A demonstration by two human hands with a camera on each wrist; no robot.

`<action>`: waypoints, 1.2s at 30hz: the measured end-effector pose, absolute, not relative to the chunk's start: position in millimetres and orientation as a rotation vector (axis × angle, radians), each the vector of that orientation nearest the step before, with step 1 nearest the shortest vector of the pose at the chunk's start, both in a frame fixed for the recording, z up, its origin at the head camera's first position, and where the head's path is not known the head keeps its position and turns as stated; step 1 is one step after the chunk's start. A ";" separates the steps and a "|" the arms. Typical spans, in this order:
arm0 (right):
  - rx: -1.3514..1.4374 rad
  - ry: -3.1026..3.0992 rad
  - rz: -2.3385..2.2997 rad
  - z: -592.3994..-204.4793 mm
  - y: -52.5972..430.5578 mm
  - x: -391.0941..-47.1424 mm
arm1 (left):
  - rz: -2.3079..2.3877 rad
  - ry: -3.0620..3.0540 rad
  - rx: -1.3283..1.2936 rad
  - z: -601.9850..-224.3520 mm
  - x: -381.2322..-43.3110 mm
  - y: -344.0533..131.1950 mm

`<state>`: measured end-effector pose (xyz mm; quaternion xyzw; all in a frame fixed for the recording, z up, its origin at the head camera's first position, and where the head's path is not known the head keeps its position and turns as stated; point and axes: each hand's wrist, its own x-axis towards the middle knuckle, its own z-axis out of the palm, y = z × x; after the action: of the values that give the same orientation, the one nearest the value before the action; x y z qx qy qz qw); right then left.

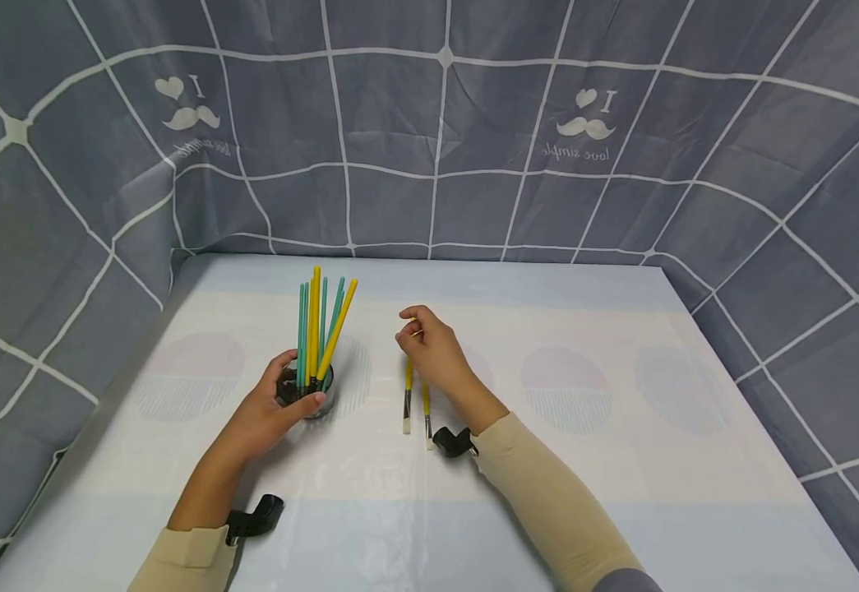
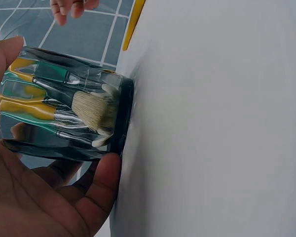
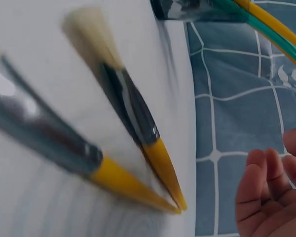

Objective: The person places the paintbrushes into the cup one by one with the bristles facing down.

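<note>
My left hand (image 1: pixel 270 411) grips a clear glass jar (image 2: pixel 119 116) with a dark base, thumb on one side and fingers round the other. Several paintbrushes (image 1: pixel 314 329) with yellow and green handles stand in it, pale bristles down. Two yellow-handled paintbrushes lie on the table to the right, a left one (image 1: pixel 408 403) and a right one (image 1: pixel 426 403), bristle ends toward me. Over their handle ends hovers my right hand (image 1: pixel 435 349), its fingers loosely bent. The right wrist view shows that hand (image 3: pixel 274 197) apart from the brushes, with nothing visible in it.
A pale cloth with faint printed circles covers the table (image 1: pixel 584 469). Grey curtain with white grid lines (image 1: pixel 503 123) hangs behind the table and on both sides. A black camera mount sits at each wrist.
</note>
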<state>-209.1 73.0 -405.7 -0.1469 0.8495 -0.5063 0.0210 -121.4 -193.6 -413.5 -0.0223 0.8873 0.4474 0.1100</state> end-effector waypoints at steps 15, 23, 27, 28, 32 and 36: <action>-0.331 2.675 -1.014 -407.9 99.0 -218.6 | 1.313 2.608 -0.068 -414.9 -121.9 -194.3; -0.319 2.674 -0.827 -418.4 97.8 -221.6 | 1.315 2.612 -0.060 -415.5 -122.2 -194.6; -0.346 2.678 -0.793 -421.2 96.1 -224.1 | 1.315 2.614 -0.053 -415.3 -122.4 -194.6; -0.345 2.677 -0.782 -421.5 95.3 -225.0 | 1.317 2.613 -0.053 -415.2 -122.4 -194.6; -0.319 2.679 -0.732 -421.6 91.7 -228.2 | 1.319 2.613 -0.052 -414.8 -122.1 -194.5; -0.287 2.671 -0.699 -420.3 90.1 -230.3 | 1.320 2.616 -0.051 -415.1 -121.8 -194.1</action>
<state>-230.3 90.1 -420.3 -0.1017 0.9461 -0.2477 0.1820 -121.8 -194.1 -415.1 -0.0172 0.8877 0.4478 0.1056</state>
